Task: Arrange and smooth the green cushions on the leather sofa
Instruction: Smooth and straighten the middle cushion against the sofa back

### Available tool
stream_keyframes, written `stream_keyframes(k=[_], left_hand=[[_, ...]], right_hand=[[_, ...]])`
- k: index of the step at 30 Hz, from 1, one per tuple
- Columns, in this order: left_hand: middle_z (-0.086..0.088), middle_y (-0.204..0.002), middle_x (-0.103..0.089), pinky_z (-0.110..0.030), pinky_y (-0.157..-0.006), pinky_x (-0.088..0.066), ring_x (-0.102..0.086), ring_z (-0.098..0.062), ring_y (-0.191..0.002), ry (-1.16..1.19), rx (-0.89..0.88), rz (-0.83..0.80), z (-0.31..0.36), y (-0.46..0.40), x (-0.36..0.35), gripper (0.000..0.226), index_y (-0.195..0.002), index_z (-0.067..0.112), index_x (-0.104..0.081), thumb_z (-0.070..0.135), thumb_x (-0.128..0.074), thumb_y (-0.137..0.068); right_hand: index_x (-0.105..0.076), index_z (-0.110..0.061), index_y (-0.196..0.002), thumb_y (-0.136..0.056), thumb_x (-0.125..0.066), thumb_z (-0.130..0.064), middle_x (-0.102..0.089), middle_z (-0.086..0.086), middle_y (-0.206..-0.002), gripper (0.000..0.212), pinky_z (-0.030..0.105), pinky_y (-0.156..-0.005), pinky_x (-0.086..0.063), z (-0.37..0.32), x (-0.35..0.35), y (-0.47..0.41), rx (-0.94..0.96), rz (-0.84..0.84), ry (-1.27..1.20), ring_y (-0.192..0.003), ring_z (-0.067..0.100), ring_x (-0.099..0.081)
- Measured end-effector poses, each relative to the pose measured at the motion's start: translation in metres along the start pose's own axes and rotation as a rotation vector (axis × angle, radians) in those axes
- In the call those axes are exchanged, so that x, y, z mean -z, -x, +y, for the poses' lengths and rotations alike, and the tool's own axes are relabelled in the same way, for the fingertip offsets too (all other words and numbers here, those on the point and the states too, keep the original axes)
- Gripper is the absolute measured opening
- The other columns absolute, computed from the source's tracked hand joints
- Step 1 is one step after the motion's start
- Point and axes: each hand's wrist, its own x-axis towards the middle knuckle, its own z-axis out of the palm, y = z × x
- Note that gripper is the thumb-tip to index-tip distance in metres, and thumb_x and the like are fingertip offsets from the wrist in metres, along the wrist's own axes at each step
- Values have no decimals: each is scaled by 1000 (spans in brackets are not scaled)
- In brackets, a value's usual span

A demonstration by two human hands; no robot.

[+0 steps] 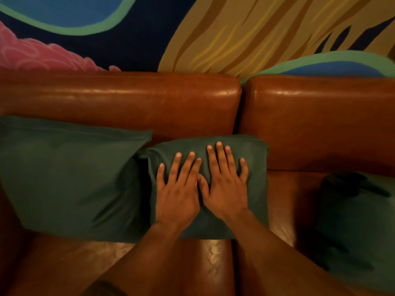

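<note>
A small green cushion (254, 159) leans against the back of the brown leather sofa (128, 97), near the seam between two back pads. Both my hands lie flat on its face, fingers spread and pointing up. My left hand (178, 189) rests on the cushion's left half. My right hand (224, 182) rests beside it, thumbs nearly touching. A larger green cushion (68, 176) leans to the left, its right corner overlapping the small one. A third green cushion (354, 221) lies on the right seat, partly in shadow.
A painted wall (192, 28) in blue, pink and yellow rises behind the sofa. Bare leather seat (85, 259) shows in front of the cushions, and a seat gap runs below the small cushion.
</note>
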Motion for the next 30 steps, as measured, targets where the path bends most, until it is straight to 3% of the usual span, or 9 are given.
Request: stream_keyframes(k=[8, 22, 27, 30], left_hand=[[8, -169, -28, -57, -125, -12, -20, -19, -158, 14, 33, 26, -9, -18, -53, 55, -159, 27, -38, 34, -33, -105], [7, -170, -26, -57, -125, -10, -17, -18, -159, 61, 23, 104, -18, -40, -98, 55, -160, 27, -35, 36, -25, -106], [8, -170, -25, -59, -124, -14, -16, -16, -159, 72, 16, 42, -20, -45, -98, 55, -159, 27, -36, 33, -31, -104], [8, -168, -30, -59, -123, -17, -21, -16, -157, 106, 12, 34, -18, -43, -82, 54, -156, 26, -39, 32, -35, -103]], right_hand=[[-12, -23, -169, -103, -28, -58, -7, 1, -177, 76, 54, -127, 0, 10, -37, -23, 16, 41, 22, -163, 17, -4], [-14, -24, -169, -102, -37, -57, -8, 2, -177, 78, 52, -127, 3, 25, -67, -48, 47, 149, 70, -163, 16, -4], [-15, -25, -169, -102, -37, -58, -10, 1, -177, 77, 54, -127, -2, 25, -65, -53, 44, 129, 65, -163, 16, -6], [-21, -26, -167, -101, -38, -60, -19, -1, -175, 76, 54, -126, -13, 23, -50, -48, 45, 105, 24, -161, 15, -15]])
